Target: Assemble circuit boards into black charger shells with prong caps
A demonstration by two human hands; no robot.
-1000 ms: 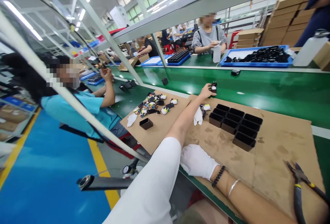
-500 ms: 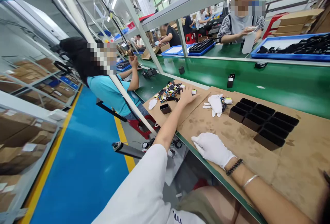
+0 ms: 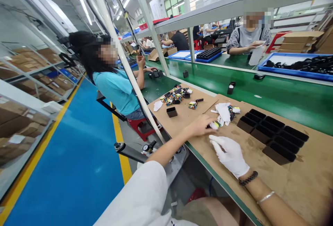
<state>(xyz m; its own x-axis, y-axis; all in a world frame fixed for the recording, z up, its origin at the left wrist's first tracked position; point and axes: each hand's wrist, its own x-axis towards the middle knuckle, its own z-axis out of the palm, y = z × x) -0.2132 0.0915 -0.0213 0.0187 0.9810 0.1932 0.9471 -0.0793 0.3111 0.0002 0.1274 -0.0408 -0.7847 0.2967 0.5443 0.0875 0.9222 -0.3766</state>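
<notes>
My bare left hand (image 3: 201, 125) is closed around a small circuit board assembly (image 3: 215, 125) with white and yellow parts, just above the cardboard. To the right and nearer me, my right hand (image 3: 230, 154) wears a white glove; a gap shows between its thumb and fingers, and it holds nothing. Beyond both hands lie a crumpled white glove (image 3: 222, 112) and another circuit board assembly (image 3: 235, 110) beside it. A single assembly (image 3: 193, 105) lies farther left, near a pile of similar boards (image 3: 176, 95). Several black open-topped cases (image 3: 282, 146) stand grouped at the right.
One black case (image 3: 171, 112) stands at the left on the cardboard sheet (image 3: 293, 184). Behind runs a green conveyor belt (image 3: 275, 87) with a few black items. A white post (image 3: 130, 77) rises at the left edge, near a co-worker in a blue shirt (image 3: 114, 87).
My left hand has come back from the board pile towards my right hand, now with a circuit board assembly in it. The right hand's thumb and fingers have parted a little.
</notes>
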